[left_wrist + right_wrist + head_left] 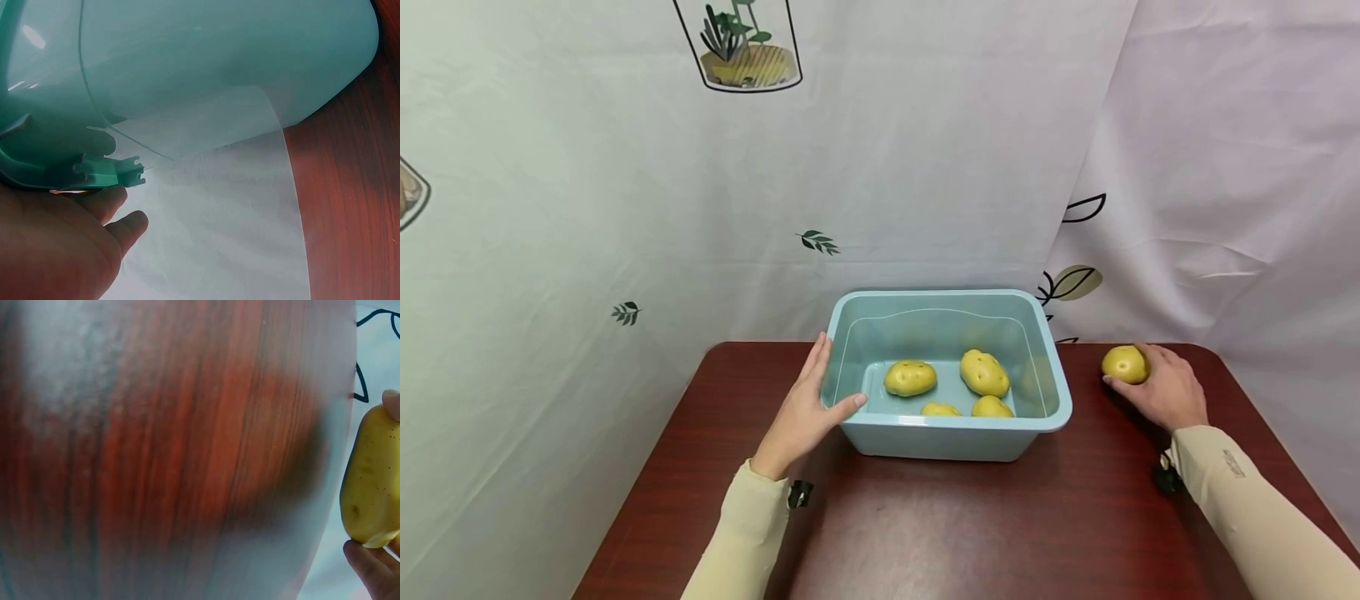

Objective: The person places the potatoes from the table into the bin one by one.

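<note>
My right hand (1170, 389) holds a yellow potato (1126, 365) at the right end of the table. Thumb and fingers grip the potato (375, 478) from both ends in the right wrist view. A light blue plastic basin (932, 440) stands near the table's far edge. Several potatoes lie in it, among them one on the left (911, 378) and one on the right (984, 372); the front wall partly hides others. At the basin's left front corner is my left hand (801, 418), its fingers fairly straight along the rim. The left wrist view shows fingertips (130, 226) by the rim's underside.
The dark red wooden table (970, 533) has rounded far corners. Behind it hangs a pale cloth (925, 167) with printed leaves and jars, close to the basin's far side. Each wrist carries a small black device, such as the one at the left cuff (800, 493).
</note>
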The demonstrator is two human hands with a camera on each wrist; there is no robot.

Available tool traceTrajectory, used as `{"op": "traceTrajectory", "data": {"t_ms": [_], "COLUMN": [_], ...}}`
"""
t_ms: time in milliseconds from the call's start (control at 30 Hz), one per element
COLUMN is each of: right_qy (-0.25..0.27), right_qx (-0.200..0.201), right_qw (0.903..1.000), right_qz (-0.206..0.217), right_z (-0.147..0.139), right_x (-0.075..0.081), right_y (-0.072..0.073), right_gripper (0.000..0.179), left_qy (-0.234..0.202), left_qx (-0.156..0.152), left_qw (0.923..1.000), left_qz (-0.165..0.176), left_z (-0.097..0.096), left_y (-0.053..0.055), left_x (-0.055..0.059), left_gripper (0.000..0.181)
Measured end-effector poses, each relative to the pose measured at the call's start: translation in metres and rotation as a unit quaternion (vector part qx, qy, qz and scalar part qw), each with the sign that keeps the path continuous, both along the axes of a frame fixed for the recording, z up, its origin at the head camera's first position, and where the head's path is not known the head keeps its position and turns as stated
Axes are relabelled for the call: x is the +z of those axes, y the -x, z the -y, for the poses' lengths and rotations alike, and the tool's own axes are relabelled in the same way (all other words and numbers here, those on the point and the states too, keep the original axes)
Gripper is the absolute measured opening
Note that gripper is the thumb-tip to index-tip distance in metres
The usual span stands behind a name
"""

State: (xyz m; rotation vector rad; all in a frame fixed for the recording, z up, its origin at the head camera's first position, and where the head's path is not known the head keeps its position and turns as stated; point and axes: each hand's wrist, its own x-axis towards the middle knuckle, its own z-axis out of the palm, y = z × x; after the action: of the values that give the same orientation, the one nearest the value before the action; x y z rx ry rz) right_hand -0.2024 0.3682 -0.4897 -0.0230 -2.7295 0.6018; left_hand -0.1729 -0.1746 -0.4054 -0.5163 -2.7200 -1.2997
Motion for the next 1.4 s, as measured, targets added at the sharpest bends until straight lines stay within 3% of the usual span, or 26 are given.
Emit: {"op": "traceTrajectory", "data": {"t_ms": [567,1400], "right_qy": [0.011,0.027], "right_qx": [-0.013,-0.023], "right_qw": [0.9996,0.9978], "right_qz": [-0.023,-0.056], "right_z": [0.01,0.027], "right_x": [0.011,0.045], "right_y": [-0.007,-0.023], "right_gripper": [0.076,0.078], "left_qy": [-0.002,-0.004], "left_qx": [-0.002,-0.001], "left_qw": [1.0,1.0], "left_qz": [0.005,0.003], "left_z": [0.0,0.0], "left_y": [0.0,0.0], "left_x": [-0.002,-0.001], "left_gripper": [0.102,0.102]}}
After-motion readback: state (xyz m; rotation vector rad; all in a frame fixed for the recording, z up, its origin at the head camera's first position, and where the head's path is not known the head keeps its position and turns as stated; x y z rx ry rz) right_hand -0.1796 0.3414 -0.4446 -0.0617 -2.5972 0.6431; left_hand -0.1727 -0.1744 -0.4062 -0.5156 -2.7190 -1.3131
